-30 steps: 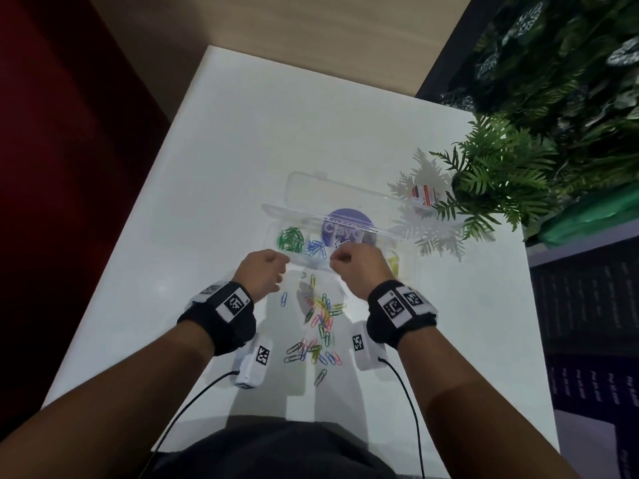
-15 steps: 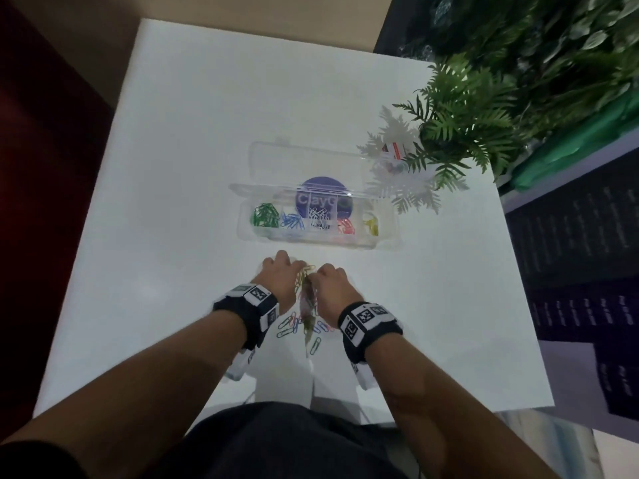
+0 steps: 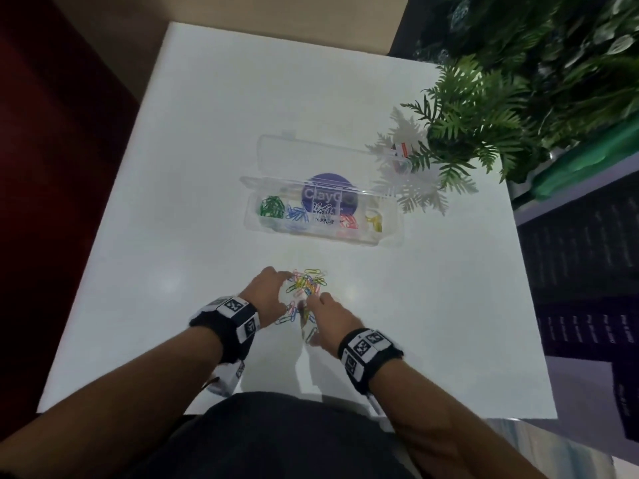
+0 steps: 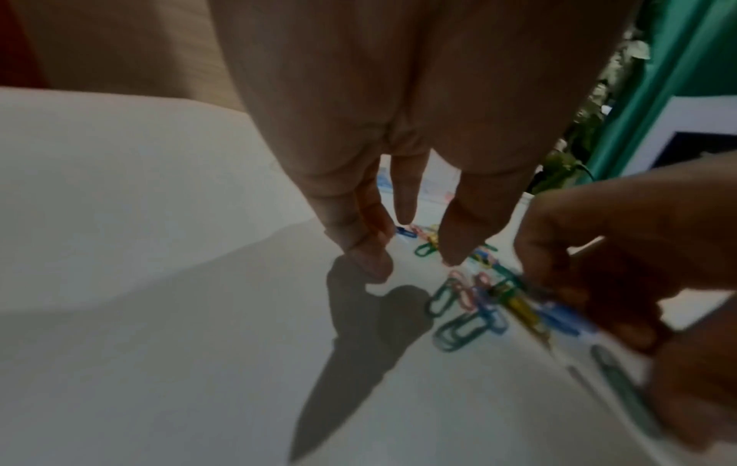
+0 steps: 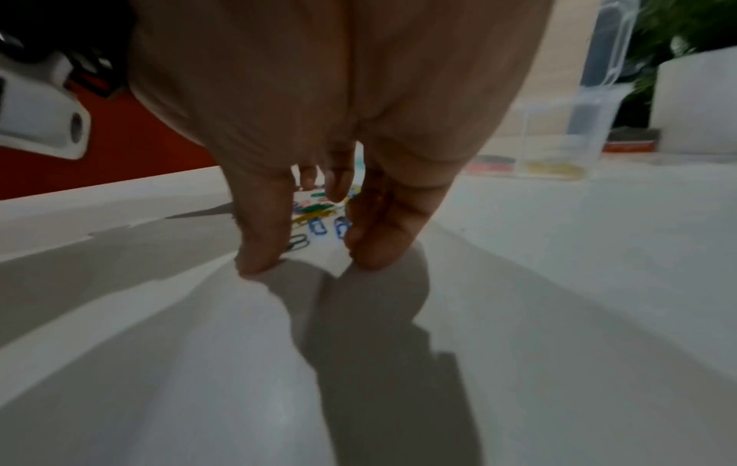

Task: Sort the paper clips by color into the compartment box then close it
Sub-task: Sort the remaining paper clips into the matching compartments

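The clear compartment box [image 3: 390, 233] lies open in the middle of the white table, lid [image 3: 311, 153] folded back. Its compartments hold green [image 3: 272, 206], blue [image 3: 296, 213], white [image 3: 323, 210], red [image 3: 347, 221] and yellow clips [image 3: 375, 223]. A loose pile of mixed clips [image 3: 307, 283] lies in front of it. My left hand [image 3: 276, 288] stands at the pile's left, its straight fingers [image 4: 454, 249] touching the table among clips [image 4: 458, 328]. My right hand [image 3: 321, 302] is at the pile's near right, its fingertips [image 5: 371, 252] on the table with bare table between thumb and fingers.
A potted fern [image 3: 466, 126] in a white pot [image 5: 693, 101] stands at the table's back right, close to the box's right end. The table's near edge [image 3: 138, 406] is just behind my wrists. A dark red wall [image 3: 52, 133] runs along the left.
One second ago both hands were up at the box's front wall. They have drawn back to the loose pile and now touch down on either side of it.
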